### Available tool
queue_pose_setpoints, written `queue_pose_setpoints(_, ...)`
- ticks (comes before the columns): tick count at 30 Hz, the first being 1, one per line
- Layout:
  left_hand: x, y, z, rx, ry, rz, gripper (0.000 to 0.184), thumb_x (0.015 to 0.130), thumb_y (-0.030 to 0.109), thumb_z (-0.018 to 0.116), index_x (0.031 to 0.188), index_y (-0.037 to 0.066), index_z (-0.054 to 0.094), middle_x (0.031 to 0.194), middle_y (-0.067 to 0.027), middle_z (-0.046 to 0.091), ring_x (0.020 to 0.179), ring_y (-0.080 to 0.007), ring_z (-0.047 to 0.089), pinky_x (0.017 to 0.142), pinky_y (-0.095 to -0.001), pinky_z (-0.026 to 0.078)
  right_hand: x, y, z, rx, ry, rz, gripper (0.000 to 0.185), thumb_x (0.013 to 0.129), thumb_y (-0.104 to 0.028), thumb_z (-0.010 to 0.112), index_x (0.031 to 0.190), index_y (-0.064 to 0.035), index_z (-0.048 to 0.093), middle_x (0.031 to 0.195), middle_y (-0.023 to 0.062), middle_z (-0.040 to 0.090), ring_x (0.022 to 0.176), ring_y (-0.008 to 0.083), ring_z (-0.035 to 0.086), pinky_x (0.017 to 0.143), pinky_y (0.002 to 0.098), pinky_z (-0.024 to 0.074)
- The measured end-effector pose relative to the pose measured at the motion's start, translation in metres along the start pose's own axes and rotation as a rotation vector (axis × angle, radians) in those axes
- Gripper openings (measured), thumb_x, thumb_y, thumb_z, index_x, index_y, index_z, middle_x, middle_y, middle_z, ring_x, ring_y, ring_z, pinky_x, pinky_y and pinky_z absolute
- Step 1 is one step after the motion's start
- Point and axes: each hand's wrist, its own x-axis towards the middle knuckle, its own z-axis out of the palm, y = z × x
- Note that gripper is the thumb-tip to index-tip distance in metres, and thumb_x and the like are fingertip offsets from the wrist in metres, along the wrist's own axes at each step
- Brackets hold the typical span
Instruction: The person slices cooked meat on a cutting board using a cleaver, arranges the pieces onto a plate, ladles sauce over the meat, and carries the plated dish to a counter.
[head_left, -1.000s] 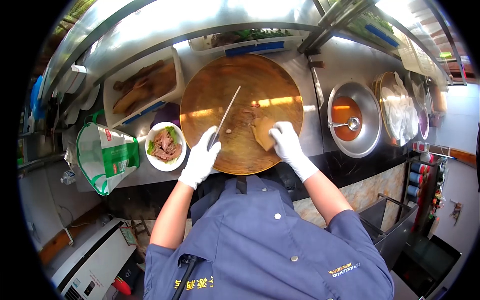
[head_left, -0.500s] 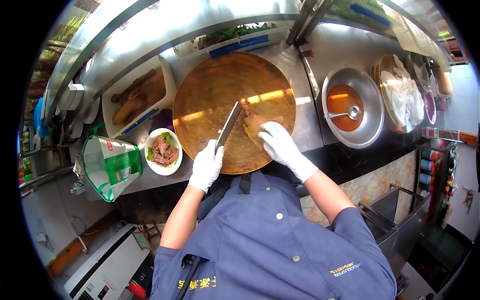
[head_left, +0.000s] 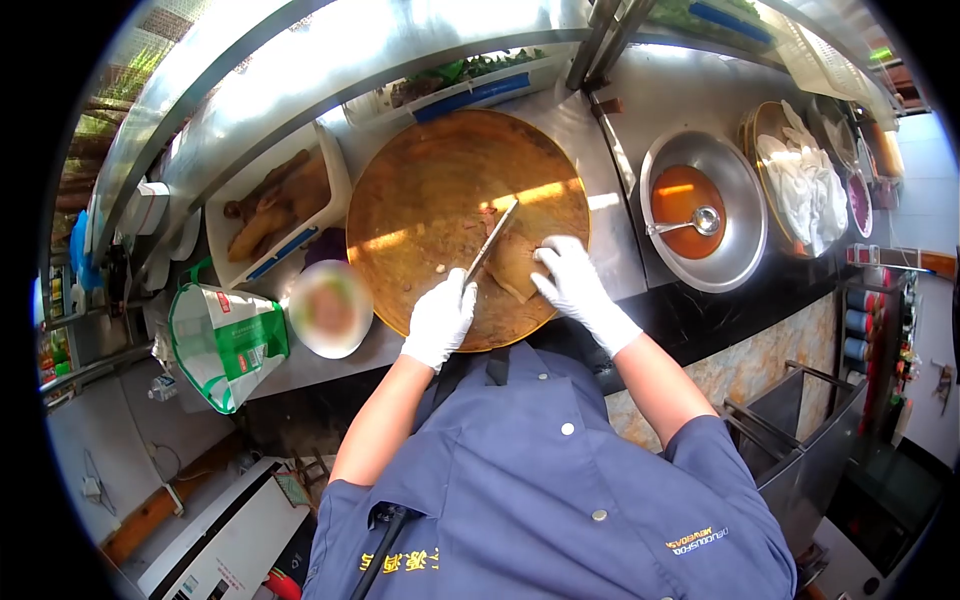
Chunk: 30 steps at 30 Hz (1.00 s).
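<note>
My gloved left hand is closed around the handle of a kitchen knife, its blade slanting up and right over the round wooden chopping board. Beneath and right of the blade lies a pale-skinned piece of cooked poultry. My gloved right hand grips the right edge of this piece with curled fingers; the fingertips are partly hidden. A small reddish meat scrap sits by the blade, and a small pale bit lies left of it.
Left of the board stand a blurred white bowl, a green-and-white bag and a white bin of whole cooked poultry. To the right, a steel basin holds reddish-brown liquid and a ladle. A metal rail crosses above.
My left hand and the knife have moved right, bringing the blade over the poultry piece. My right hand has shifted slightly right, its fingers more curled at the piece's edge.
</note>
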Motion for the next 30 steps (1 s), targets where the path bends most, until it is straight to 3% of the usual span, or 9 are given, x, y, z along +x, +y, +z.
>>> queue_pose_setpoints(2,0.006,0.008,-0.01,-0.072,0.052,0.036,0.02,0.103,0.027,0.056,0.107,0.008,0.057,0.08,-0.019,0.067,0.074,-0.041,0.067,0.066,-0.0508,0.054,-0.009,-0.007,0.001,0.002,-0.03,0.048,0.058,0.074,-0.031,0.084,0.121,-0.0055,0.061,0.122,0.017,0.059,0.118,0.0386,0.055,0.102,0.0476,0.0468)
queue_pose_setpoints(8,0.009,0.03,-0.025,-0.143,0.334,0.18,0.017,0.101,0.025,0.059,0.103,0.008,0.056,0.082,-0.017,0.066,0.071,-0.0376,0.067,0.062,-0.0478,0.055,-0.011,-0.009,0.011,-0.006,0.021,0.063,0.066,0.069,-0.028,0.088,0.123,-0.005,0.059,0.124,0.0184,0.059,0.118,0.0405,0.054,0.102,0.0485,0.048)
queue_pose_setpoints(11,0.006,0.023,-0.016,-0.138,0.161,0.035,0.017,0.101,0.025,0.06,0.108,0.01,0.059,0.085,-0.0187,0.067,0.077,-0.0408,0.067,0.068,-0.0501,0.054,-0.008,-0.017,0.004,-0.022,-0.003,0.137,0.068,0.069,-0.028,0.088,0.126,-0.0046,0.058,0.123,0.0185,0.059,0.117,0.0405,0.054,0.1,0.0484,0.049)
queue_pose_setpoints(14,-0.003,0.011,-0.01,-0.122,0.145,-0.003,0.019,0.101,0.025,0.06,0.109,0.009,0.058,0.083,-0.0195,0.067,0.077,-0.0407,0.067,0.067,-0.0497,0.054,-0.005,-0.019,0.01,-0.096,0.012,0.182,0.07,0.069,-0.027,0.087,0.128,-0.0046,0.057,0.125,0.0182,0.058,0.118,0.0402,0.054,0.099,0.0481,0.0499)
queue_pose_setpoints(19,-0.009,-0.003,-0.005,-0.123,0.075,-0.043,0.021,0.102,0.028,0.059,0.107,0.008,0.056,0.083,-0.0205,0.067,0.079,-0.0428,0.066,0.07,-0.0523,0.052,-0.002,-0.007,0.009,0.045,-0.112,0.114,0.065,0.074,-0.025,0.084,0.129,-0.0035,0.057,0.13,0.0198,0.056,0.119,0.0416,0.053,0.1,0.0484,0.0494)
queue_pose_setpoints(24,-0.016,-0.011,0.003,-0.089,0.047,-0.039,0.023,0.103,0.03,0.056,0.107,0.007,0.055,0.083,-0.0214,0.067,0.079,-0.0427,0.066,0.07,-0.0523,0.053,-0.003,-0.02,0.004,-0.077,0.068,-0.017,0.05,0.08,-0.019,0.076,0.126,-0.0067,0.062,0.131,0.0192,0.058,0.124,0.0418,0.053,0.104,0.049,0.0468)
queue_pose_setpoints(30,-0.008,-0.01,0.0,-0.02,0.067,0.023,0.022,0.103,0.029,0.057,0.103,0.007,0.056,0.079,-0.0207,0.067,0.073,-0.0416,0.067,0.066,-0.0515,0.054,-0.012,-0.02,0.022,-0.059,-0.019,-0.039,0.048,0.079,-0.019,0.074,0.123,-0.0068,0.062,0.132,0.0166,0.058,0.125,0.038,0.053,0.104,0.0465,0.048)
